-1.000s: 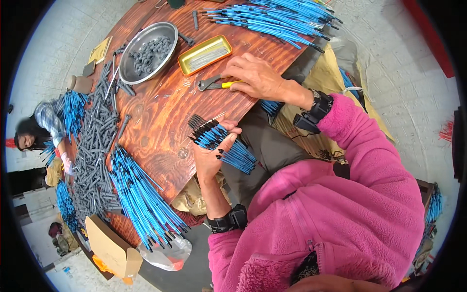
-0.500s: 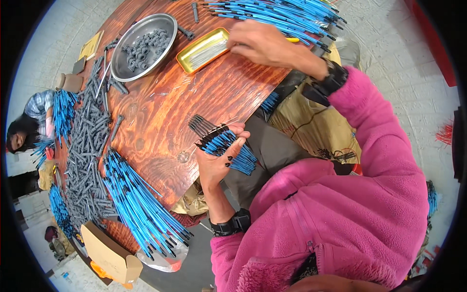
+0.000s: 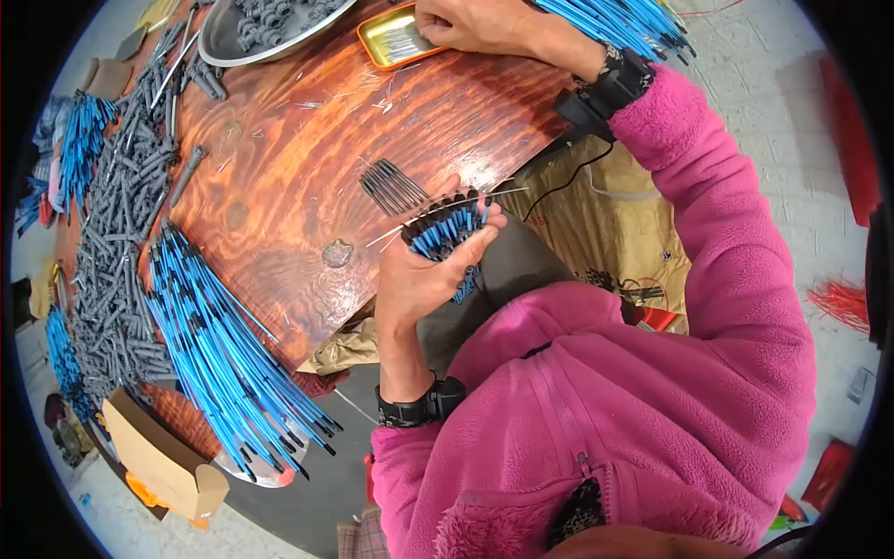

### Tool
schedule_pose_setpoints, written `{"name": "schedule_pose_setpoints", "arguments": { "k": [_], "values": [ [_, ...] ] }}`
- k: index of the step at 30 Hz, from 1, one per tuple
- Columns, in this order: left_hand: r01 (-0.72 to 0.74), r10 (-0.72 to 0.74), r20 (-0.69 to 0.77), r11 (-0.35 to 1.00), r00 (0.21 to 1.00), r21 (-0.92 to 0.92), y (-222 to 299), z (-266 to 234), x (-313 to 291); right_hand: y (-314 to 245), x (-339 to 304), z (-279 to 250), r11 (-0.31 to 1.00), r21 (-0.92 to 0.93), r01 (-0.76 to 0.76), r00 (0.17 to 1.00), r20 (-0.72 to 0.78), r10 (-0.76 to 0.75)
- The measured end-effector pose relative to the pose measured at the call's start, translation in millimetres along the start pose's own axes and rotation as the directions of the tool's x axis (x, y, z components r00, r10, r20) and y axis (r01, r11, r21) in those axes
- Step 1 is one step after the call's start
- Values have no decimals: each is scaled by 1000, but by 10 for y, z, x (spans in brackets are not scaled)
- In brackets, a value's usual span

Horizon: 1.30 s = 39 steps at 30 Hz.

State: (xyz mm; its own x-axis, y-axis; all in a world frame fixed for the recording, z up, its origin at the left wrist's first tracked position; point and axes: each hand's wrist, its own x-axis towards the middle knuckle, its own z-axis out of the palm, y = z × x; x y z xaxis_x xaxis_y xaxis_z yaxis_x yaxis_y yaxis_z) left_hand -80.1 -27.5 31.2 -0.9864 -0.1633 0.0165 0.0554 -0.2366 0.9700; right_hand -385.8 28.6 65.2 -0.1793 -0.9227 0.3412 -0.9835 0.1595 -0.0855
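Right now your left hand (image 3: 419,289) is wrapped round a bundle of blue tubes with black ends (image 3: 442,233), thumb across the near side and fingers curled round the far side. That bundle sits by the table's (image 3: 289,186) near edge, its dark thin rods (image 3: 393,186) fanning out over the wood. Pale thin wire (image 3: 507,192) lies across the black ends and sticks out at both sides, so it is best to hold the bundle level and steady, pressing firmly enough that nothing slips, yet lightly enough that the rods stay evenly spaced.

Your right hand (image 3: 480,20) is at the yellow tray with the orange rim (image 3: 410,61), fingers bent down over its right end among the thin silver pieces (image 3: 405,44); whether the fingertips pinch one, you cannot tell from this angle. Such fine pieces probably cling together, so a light fingertip pinch should separate one better than a scoop. Mind the loose slivers (image 3: 321,104) scattered on the wood, and lift clear of the steel bowl (image 3: 251,61) nearby.
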Motion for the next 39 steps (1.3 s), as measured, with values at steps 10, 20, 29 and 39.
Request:
{"name": "schedule_pose_setpoints", "arguments": {
  "k": [10,20,29,39],
  "values": [
    [22,-21,-12,998,1000,56,35,-10,32,-160,27,-193,999,50,11,994,-108,-6],
    [-109,106,28,981,994,163,-17,-37,68,-141,-2,-195,998,40,57,984,-170,-50],
    [-2,5,-23,986,1000,164,46,-13,24,-511,-183,-225,976,169,135,974,-205,-99],
    [84,-85,3,995,996,46,93,4,29,-893,-479,-6,943,265,199,975,44,-218]
  ]
}}
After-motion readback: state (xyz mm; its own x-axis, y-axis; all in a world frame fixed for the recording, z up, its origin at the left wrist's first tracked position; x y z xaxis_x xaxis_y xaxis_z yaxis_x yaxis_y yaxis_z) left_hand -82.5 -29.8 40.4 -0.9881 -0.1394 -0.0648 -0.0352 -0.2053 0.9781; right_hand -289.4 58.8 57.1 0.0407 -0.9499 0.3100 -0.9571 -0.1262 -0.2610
